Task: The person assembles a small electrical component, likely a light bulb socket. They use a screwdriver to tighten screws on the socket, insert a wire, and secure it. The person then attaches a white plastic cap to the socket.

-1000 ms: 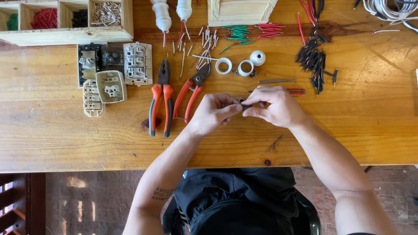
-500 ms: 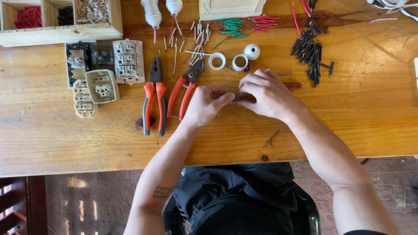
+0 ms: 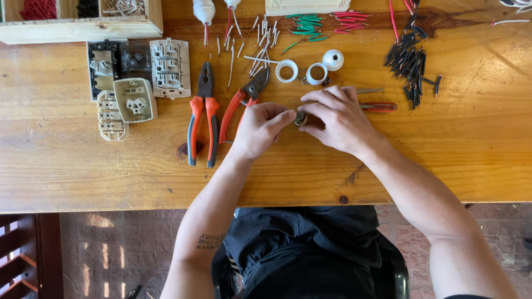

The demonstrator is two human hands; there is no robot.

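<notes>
My left hand (image 3: 259, 128) and my right hand (image 3: 336, 118) meet over the middle of the wooden table (image 3: 83, 171). Both pinch a small round metal-and-dark part (image 3: 301, 118) between their fingertips. Most of the part is hidden by my fingers. A red-handled screwdriver (image 3: 378, 106) lies just behind my right hand. Red-handled wire strippers (image 3: 242, 101) lie partly under my left hand, and orange-and-grey pliers (image 3: 203, 116) rest to their left.
Two white rings (image 3: 302, 72) and a white cap (image 3: 333, 59) sit behind my hands. Switch and socket modules (image 3: 134, 83) lie at the left. Cut wire pieces, black (image 3: 409, 62), green (image 3: 306, 23) and red (image 3: 350, 16), are spread along the back. A wooden compartment box (image 3: 83, 22) stands far left.
My hands have stayed together on the small part, the fingers shifting slightly around it. The view has drifted a little; nothing on the table has moved.
</notes>
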